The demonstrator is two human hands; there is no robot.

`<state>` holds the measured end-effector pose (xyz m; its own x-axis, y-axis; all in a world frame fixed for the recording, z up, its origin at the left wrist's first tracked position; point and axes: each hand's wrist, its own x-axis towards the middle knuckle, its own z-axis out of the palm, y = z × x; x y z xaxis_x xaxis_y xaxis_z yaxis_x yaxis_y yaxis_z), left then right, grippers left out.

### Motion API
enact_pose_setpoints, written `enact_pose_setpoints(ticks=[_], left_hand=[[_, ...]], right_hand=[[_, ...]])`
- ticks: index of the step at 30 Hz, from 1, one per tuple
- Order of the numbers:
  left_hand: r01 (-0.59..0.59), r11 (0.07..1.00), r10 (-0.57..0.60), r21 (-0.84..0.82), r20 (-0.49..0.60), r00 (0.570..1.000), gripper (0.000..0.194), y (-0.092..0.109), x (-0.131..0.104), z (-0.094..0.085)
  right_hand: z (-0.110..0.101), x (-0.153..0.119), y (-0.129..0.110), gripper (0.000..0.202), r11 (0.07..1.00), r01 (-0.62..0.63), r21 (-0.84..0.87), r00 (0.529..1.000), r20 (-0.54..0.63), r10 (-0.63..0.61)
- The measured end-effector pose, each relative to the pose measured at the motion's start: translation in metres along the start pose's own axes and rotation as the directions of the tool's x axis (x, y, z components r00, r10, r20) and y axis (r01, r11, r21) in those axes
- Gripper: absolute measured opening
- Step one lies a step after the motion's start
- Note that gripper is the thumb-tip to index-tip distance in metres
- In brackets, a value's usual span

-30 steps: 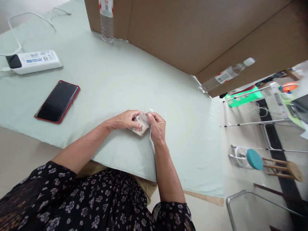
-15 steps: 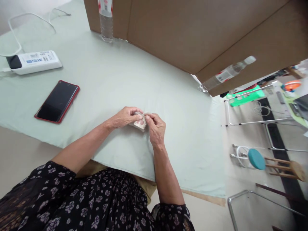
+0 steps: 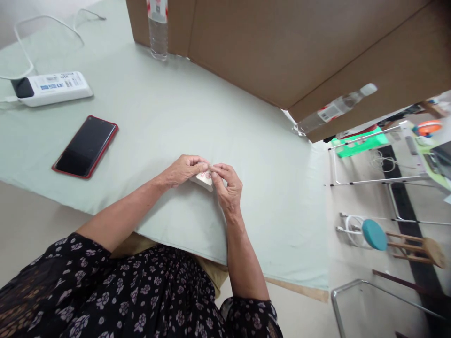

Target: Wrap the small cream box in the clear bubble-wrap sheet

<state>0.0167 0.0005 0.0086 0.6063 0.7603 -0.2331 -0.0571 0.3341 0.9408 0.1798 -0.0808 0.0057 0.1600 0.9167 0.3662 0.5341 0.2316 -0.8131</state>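
Observation:
Both hands are closed on a small, pale, block-shaped packet (image 3: 205, 180) with red printing on its top face. It is held tilted just above the pale green tablecloth (image 3: 268, 197), close to the near edge. My left hand (image 3: 186, 170) grips its left and far side, thumb lying over the top. The fingertips of my right hand (image 3: 229, 188) pinch at its far right corner, where the thumbs almost meet. Fingers cover much of the packet, and what kind of thing is inside cannot be made out.
A red-cased phone (image 3: 85, 146) lies to the left, with a white power bank (image 3: 56, 89) and its cable (image 3: 26, 44) beyond. Upright cardboard (image 3: 246, 47) stands at the back, a water bottle (image 3: 158, 35) and another bottle (image 3: 334, 110) against it. Stools (image 3: 374, 234) stand at the right.
My right fingertips have shifted inward over the packet, nearer the left thumb, and its top face is more covered. The camera view has moved slightly.

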Motion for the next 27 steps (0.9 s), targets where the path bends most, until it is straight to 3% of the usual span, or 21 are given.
enact_pose_setpoints(ticks=[3,8,11,16,20,22,25,27], left_hand=[[-0.002,0.999,0.001,-0.045,-0.013,1.000,0.046,-0.003,0.002,-0.002],[-0.019,0.996,0.017,-0.093,-0.020,1.000,0.044,-0.007,0.004,-0.003],[-0.018,0.997,0.015,-0.081,-0.037,0.999,0.046,-0.006,0.004,-0.002],[-0.023,0.995,0.022,-0.094,-0.020,1.000,0.048,-0.003,0.003,-0.001],[-0.020,0.996,0.015,-0.084,-0.063,0.998,0.043,-0.002,0.003,0.000],[-0.018,0.996,0.011,-0.086,-0.086,0.996,0.041,-0.001,0.002,0.001],[-0.013,0.997,0.006,-0.075,-0.095,0.995,0.040,0.000,0.002,0.002],[-0.008,0.999,0.005,-0.049,-0.078,0.997,0.040,0.001,0.002,0.002]], right_hand=[[-0.003,-0.003,0.005,0.027,0.980,0.129,-0.153,0.991,0.059,-0.122],[-0.002,-0.005,0.011,0.033,0.861,0.340,-0.378,0.939,0.079,-0.336],[-0.002,-0.005,0.013,0.029,0.825,0.353,-0.443,0.932,0.084,-0.353],[0.000,-0.008,0.015,0.023,0.849,0.281,-0.447,0.958,0.085,-0.273],[0.001,-0.012,0.013,0.022,0.861,0.319,-0.396,0.944,0.048,-0.328],[0.000,-0.012,0.013,0.037,0.874,0.315,-0.370,0.945,0.033,-0.327],[-0.004,-0.011,0.016,0.075,0.901,0.264,-0.344,0.964,0.054,-0.262],[-0.006,-0.009,0.019,0.086,0.904,0.249,-0.346,0.968,0.084,-0.234]])
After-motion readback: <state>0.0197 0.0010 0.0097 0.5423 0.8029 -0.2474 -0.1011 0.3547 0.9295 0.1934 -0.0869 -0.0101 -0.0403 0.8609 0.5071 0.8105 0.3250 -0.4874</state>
